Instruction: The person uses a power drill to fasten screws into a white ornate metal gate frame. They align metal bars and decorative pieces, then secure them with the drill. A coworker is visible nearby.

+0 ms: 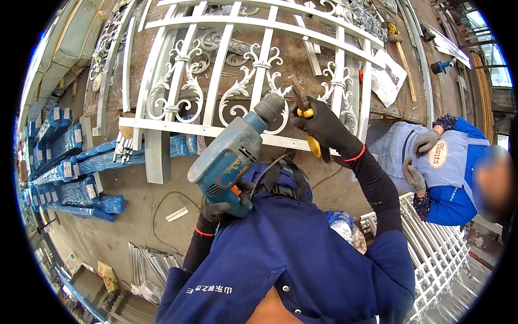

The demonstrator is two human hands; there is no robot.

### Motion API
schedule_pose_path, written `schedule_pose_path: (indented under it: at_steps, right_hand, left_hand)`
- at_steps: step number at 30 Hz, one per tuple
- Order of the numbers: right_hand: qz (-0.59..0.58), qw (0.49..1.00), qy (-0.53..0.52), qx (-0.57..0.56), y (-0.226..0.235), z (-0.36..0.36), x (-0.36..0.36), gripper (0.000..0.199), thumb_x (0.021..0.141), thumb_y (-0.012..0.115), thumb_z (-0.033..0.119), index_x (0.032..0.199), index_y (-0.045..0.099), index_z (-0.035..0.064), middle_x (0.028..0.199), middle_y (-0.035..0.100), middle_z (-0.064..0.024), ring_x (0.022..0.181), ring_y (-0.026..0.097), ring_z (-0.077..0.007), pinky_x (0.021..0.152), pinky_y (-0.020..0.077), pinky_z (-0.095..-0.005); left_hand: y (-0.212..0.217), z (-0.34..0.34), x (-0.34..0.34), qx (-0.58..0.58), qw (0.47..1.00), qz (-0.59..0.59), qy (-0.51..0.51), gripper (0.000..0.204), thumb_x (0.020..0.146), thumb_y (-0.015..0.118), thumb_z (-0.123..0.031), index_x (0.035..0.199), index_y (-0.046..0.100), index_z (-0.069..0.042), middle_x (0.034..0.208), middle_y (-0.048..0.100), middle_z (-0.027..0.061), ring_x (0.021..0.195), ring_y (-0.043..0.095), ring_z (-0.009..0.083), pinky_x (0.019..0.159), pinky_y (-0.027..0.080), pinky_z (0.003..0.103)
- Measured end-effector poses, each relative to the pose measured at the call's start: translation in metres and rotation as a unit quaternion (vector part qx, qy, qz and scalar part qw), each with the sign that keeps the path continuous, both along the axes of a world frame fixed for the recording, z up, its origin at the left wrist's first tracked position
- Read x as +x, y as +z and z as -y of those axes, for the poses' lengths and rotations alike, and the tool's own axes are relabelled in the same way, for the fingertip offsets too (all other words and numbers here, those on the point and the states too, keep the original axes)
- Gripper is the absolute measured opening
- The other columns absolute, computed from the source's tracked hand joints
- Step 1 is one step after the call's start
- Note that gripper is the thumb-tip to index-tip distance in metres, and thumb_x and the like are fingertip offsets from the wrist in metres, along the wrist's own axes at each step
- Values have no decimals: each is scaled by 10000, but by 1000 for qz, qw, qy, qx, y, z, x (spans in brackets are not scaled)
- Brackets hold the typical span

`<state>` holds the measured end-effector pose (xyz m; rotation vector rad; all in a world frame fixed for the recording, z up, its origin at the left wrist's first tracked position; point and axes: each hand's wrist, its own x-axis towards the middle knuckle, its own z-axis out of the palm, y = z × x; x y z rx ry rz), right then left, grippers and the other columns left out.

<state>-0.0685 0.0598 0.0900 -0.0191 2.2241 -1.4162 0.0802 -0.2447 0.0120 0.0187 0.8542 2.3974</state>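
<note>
Closest to me, the worker's left hand (216, 209) is wrapped around the handle of a blue power drill (226, 154), fingers closed on the grip; I can't see whether the trigger is pressed. The right hand (322, 123) is curled about yellow-handled pliers (307, 113), their metal end pointing away from the worker. Just past the chuck (270, 109) lies the white railing panel (222, 65), on the bench (389, 114) in front of the worker, and I can't make out whether the drill's tip touches it.

To my eye the panel is well along: upright bars stand between the rails, and leafy scrolls sit in place among them. What's left, I'd judge, is fixing work, though which joints are secured doesn't show from here.

Farther across the bench are a sheet of paper (389, 78), a long-handled hammer (404, 67) and a heap of small metal pieces (369, 24). Over to the right, a co-worker's gloved hands (426, 142) hold no tool that I can see
</note>
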Motion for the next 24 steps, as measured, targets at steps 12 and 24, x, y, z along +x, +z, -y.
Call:
schedule_pose_path:
  at_steps: [12, 24]
  right_hand:
    - [28, 997, 37, 57, 5, -3, 1, 404, 788, 655, 168, 1111, 529, -40, 963, 623, -150, 863, 622, -200, 806, 493, -322]
    - [47, 995, 58, 65, 13, -2, -5, 356, 796, 678, 158, 1071, 531, -14, 915, 597, -90, 825, 566, -149, 779, 460, -300]
  left_hand:
    - [15, -4, 1, -50, 997, 42, 31, 819, 638, 782, -301, 1279, 436, 73, 1120, 590, 246, 836, 638, 245, 707, 552, 398]
    - [19, -2, -4, -70, 997, 27, 11, 805, 647, 779, -287, 1273, 434, 85, 1141, 584, 250, 854, 644, 247, 743, 549, 409]
